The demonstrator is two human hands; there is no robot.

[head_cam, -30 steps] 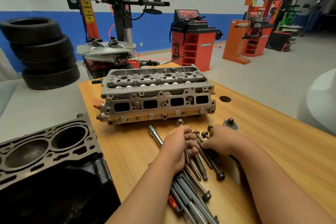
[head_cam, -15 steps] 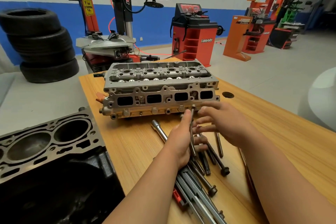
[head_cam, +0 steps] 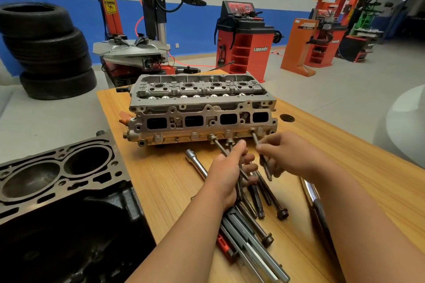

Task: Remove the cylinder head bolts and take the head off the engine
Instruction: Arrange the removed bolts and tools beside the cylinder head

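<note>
Between my two hands, just short of the casting's near face, three long bolts are held off the table. My left hand enters with the forearm running up from the lower edge and the palm turned rightward. Its fingers are curled round two head bolts and the thumb lies forward along them. The flanged heads project beyond the fingertips toward the cylinder head. My right hand reaches in from the right, thumb and curled fingers pinching a single bolt. Its head stands just ahead of the fingertips, close before the casting; whether it touches I cannot tell. Its shank slants down below the fingers. Beneath both sets of fingers the loose bolts lie fanned on the wooden table. Just left of the left fingers lies a chrome extension bar. Grey steel bars lie under the left forearm, and a chrome handle lies beside the right wrist. The cylinder head rests on the table beyond the fingertips, apart from the engine block. The block stands well left of the left hand, bores exposed.
</note>
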